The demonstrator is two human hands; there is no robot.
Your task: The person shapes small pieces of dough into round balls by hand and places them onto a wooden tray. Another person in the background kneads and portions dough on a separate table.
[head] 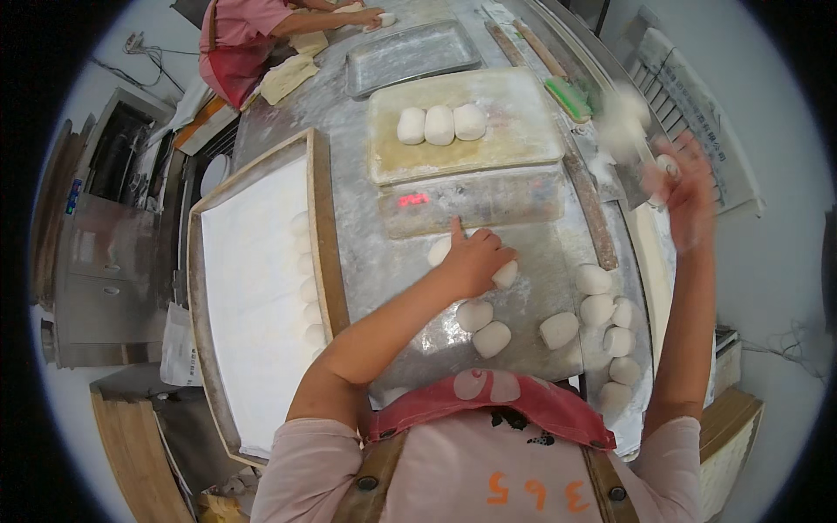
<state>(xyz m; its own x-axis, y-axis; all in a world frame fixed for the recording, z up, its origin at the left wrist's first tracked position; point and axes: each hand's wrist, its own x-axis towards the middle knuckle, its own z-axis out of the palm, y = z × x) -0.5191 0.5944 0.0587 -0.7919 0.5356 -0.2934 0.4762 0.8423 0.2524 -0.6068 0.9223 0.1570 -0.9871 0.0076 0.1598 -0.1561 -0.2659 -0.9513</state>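
My left hand (476, 261) is over the metal table just below the scale (471, 206), its index finger pointing at the scale's front edge. Its other fingers are over a piece of white dough (505, 274); a firm hold on it cannot be made out. Another piece lies partly behind the hand. On the scale's board (464, 160) three dough pieces (439, 125) stand side by side. At the right, my right hand (686, 186) is raised and blurred beside a blurred whitish thing (621, 124); whether it holds anything is unclear.
A wooden-framed tray (320, 229) lined with white sheet stands left, dough pieces along its right side. Several dough pieces (597, 309) lie near my body. A metal tray (412, 59), a green brush (569, 98) and rolling pins (539, 49) lie farther off. A co-worker's hand (373, 18) touches dough.
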